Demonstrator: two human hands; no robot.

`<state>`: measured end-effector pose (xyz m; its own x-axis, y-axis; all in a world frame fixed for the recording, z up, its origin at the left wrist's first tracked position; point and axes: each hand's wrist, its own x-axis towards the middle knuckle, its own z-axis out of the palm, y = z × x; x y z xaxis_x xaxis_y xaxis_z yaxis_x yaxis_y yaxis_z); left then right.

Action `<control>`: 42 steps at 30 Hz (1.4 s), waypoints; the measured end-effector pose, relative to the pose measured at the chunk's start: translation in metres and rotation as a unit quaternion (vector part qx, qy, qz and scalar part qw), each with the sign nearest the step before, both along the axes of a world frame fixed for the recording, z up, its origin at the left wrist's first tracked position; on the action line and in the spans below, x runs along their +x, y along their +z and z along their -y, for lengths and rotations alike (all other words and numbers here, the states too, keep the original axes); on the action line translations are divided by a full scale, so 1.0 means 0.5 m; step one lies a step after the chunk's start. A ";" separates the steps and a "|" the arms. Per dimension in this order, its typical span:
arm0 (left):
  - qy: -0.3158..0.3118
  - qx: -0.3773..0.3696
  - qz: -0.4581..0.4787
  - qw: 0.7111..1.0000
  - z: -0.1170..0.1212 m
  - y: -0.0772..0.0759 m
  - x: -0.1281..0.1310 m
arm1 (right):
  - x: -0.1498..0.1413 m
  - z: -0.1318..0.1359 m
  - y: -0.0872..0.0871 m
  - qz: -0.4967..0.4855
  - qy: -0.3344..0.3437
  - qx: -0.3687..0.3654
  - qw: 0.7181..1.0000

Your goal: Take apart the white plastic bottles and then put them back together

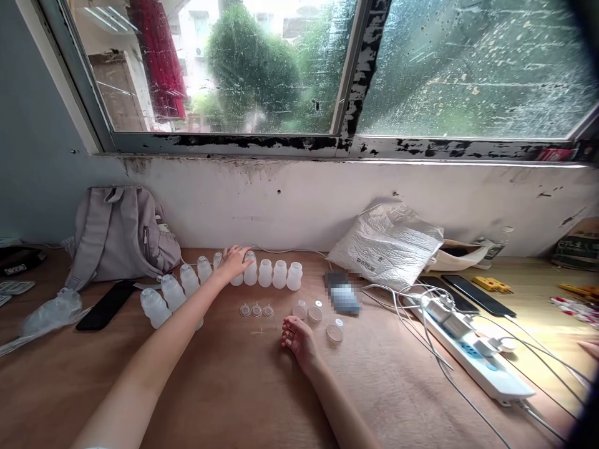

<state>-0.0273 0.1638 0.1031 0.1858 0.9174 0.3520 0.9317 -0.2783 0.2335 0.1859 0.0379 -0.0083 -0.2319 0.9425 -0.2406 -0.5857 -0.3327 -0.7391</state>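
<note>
My left hand (234, 262) reaches across to the back of the table, its fingers bent over the domed top of a small milky plastic bottle (250, 272). The bottle under my palm is partly hidden. Several similar domed bottles (173, 293) stand in a slanting row to the left, partly behind my forearm. On the right of the row are three bottles with open necks (279, 274). My right hand (298, 342) rests on the table with curled fingers and nothing visible in them. Three small clear rings (256, 310) and several clear round pieces (334, 332) lie nearby.
A grey backpack (116, 234), black phone (107, 305) and clear plastic bag (53, 312) are at left. A silver padded bag (388, 243) leans against the wall. Power strip (472, 352), trailing cables and more phones (477, 296) occupy the right side. A blurred patch (344, 293) lies mid-table.
</note>
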 end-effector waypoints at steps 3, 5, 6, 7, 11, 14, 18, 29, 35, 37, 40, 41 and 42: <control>-0.003 0.074 0.049 0.996 0.070 -0.028 -0.015 | 0.000 0.000 -0.003 0.005 -0.003 0.009 1.000; 0.000 0.103 0.077 0.992 0.135 -0.072 -0.035 | -0.001 0.001 -0.006 0.012 -0.002 0.019 1.000; 0.012 0.107 0.082 0.991 0.170 -0.101 -0.047 | -0.004 0.002 -0.007 0.021 -0.002 0.027 0.999; 0.031 0.102 0.079 0.991 0.204 -0.131 -0.059 | -0.007 0.004 -0.009 0.037 -0.005 0.039 0.999; 0.123 0.075 0.055 0.988 0.310 -0.229 -0.085 | -0.028 0.013 -0.013 0.236 -0.062 0.172 0.954; 0.117 0.040 0.057 0.991 0.346 -0.251 -0.067 | -0.047 0.014 -0.020 0.445 -0.088 0.309 0.836; 0.037 0.026 0.090 0.995 0.355 -0.233 -0.031 | -0.066 0.000 -0.037 0.624 -0.048 0.358 0.693; 0.053 -0.013 0.166 0.985 0.285 -0.235 -0.038 | -0.074 -0.023 -0.045 0.607 -0.064 0.359 0.706; 0.072 -0.044 0.405 0.910 0.271 -0.225 0.058 | -0.061 -0.020 -0.025 0.384 -0.187 0.259 0.866; 0.058 -0.091 0.578 0.809 0.271 -0.222 0.108 | -0.063 -0.018 -0.020 0.313 -0.236 0.220 0.893; 0.060 -0.154 0.744 0.647 0.274 -0.221 0.172 | -0.066 -0.012 -0.016 0.250 -0.278 0.200 0.905; 0.054 -0.173 0.777 0.603 0.277 -0.222 0.185 | -0.067 -0.009 -0.016 0.253 -0.279 0.204 0.904; 0.042 -0.191 0.801 0.566 0.280 -0.222 0.192 | -0.067 -0.006 -0.016 0.266 -0.275 0.213 0.899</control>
